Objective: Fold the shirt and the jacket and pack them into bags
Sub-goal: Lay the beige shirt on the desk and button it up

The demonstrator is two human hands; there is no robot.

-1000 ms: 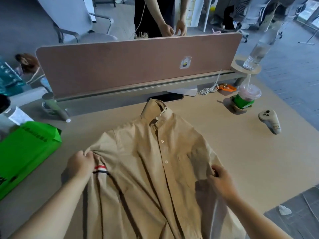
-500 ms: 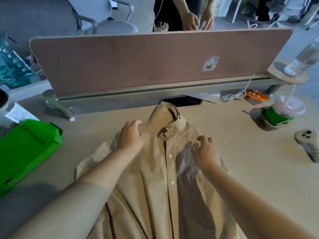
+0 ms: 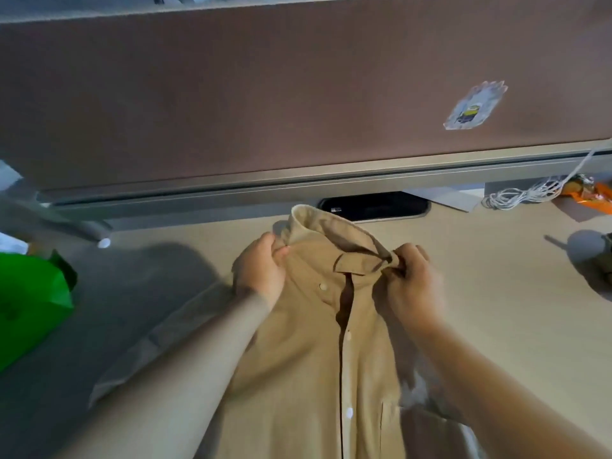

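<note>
A tan button-up shirt lies front-up on the wooden desk, its collar pointing at the divider. My left hand pinches the shirt's left shoulder right beside the collar. My right hand grips the right collar point and the shoulder cloth under it. The top of the placket gapes open below the collar. A green bag lies at the left edge of the desk. No jacket is in view.
A brown desk divider with a sticker stands just behind the collar. A black cable slot sits under it. A coiled white cable and an orange wrapper lie at the far right.
Both hands moved up from the shirt's sides and chest to the collar and took hold of it. The camera leaned in closer to the divider.
</note>
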